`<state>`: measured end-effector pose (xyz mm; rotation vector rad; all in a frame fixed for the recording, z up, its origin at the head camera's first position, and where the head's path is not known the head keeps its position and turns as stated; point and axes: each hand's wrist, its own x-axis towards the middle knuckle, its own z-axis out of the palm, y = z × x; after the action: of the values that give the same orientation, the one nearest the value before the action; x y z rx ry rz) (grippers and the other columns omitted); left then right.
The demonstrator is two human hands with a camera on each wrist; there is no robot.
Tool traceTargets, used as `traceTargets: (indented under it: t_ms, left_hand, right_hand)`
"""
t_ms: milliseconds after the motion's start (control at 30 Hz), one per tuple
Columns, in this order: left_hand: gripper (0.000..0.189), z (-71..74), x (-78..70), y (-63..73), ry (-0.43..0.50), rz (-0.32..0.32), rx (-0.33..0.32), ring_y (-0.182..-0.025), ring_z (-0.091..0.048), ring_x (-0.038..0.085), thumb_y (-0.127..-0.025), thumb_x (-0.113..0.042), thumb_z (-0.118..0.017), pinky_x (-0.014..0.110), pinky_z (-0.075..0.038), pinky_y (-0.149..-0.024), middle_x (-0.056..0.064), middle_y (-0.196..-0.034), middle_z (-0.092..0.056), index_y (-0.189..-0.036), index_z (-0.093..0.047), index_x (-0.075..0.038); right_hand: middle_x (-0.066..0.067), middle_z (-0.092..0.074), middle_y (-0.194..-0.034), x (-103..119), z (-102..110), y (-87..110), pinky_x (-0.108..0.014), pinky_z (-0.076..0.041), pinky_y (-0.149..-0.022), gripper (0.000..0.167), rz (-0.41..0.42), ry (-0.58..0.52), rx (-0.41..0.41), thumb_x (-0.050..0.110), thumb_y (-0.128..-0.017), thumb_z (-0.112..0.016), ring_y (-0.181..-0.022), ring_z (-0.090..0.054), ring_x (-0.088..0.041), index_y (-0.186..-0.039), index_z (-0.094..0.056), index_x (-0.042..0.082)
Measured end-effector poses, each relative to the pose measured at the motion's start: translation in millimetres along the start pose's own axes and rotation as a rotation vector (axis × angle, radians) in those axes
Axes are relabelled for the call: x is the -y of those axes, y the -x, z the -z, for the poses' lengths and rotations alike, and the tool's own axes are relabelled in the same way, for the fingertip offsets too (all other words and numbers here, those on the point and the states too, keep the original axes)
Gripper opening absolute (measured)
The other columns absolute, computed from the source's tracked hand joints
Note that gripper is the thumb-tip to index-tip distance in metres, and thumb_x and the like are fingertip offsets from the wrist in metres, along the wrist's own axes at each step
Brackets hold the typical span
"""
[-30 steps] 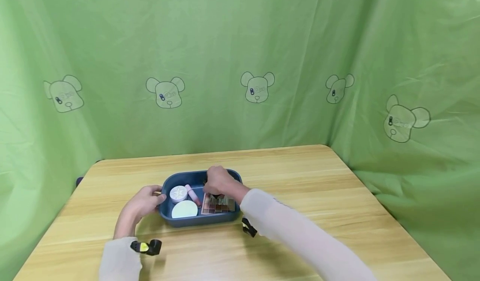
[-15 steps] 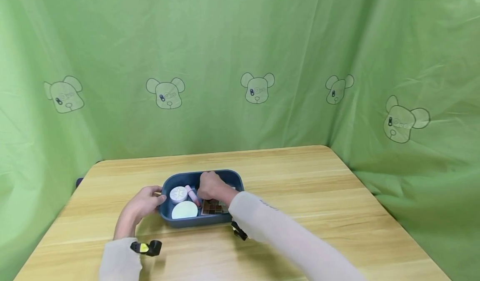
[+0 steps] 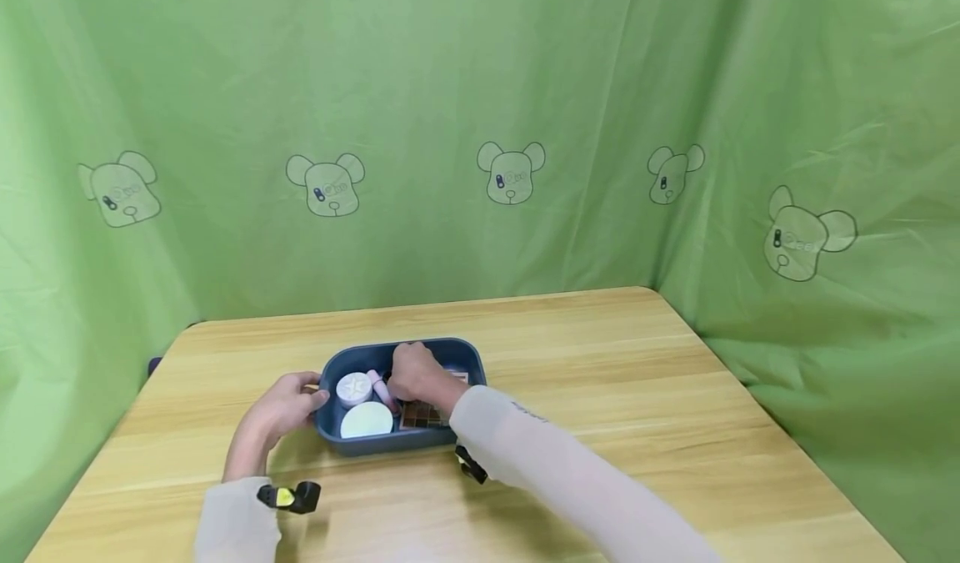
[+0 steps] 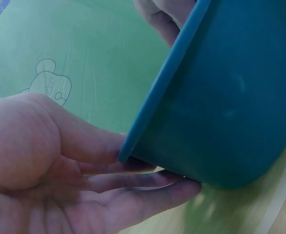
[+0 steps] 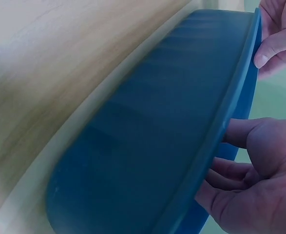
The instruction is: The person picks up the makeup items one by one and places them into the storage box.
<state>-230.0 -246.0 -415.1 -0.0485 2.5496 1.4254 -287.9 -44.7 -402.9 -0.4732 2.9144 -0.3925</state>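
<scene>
A dark blue oblong tub (image 3: 397,443) stands on the table. At its left end my left hand (image 3: 288,404) grips the rim, thumb (image 4: 91,141) on the rim and fingers against the outer wall. My right hand (image 3: 420,377) reaches down inside, fingers bent; the tub wall hides the fingertips in the right wrist view. A small dark bit shows beside them in the head view, too small to name. The tub holds a white round jar with a star (image 3: 354,389), a pink lip gloss tube (image 3: 379,388), a pale half-round piece (image 3: 367,420) and an eyeshadow palette (image 3: 423,415), partly covered by my right hand.
The wooden table (image 3: 600,379) stretches out on both sides of the tub. Behind it and to the right hangs a green curtain (image 3: 420,246) with bear-head prints. Each sleeve carries a small black wrist camera (image 3: 300,497).
My right hand has shifted left within the tub, from over the palette toward the pink tube, covering the palette differently. The left hand keeps its hold on the rim.
</scene>
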Motion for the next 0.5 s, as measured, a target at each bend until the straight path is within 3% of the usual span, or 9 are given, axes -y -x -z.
traceTargets:
  t_ms: [500]
  left_hand:
    - [0.042, 0.2, 0.0, -0.3, -0.012, 0.001, -0.001, -0.106, -0.066, 0.033, -0.102, -0.003, -0.049, 0.045, -0.061, -0.087, 0.038, -0.128, -0.058, -0.137, -0.044, 0.019]
  right_hand:
    - [-0.007, -0.062, -0.075, 2.9, -3.0, -1.5, -0.024, -0.047, -0.056, 0.02, -0.009, -0.026, 0.002, 0.014, -0.09, -0.067, -0.065, -0.057, -0.017, -0.071, -0.063, 0.008]
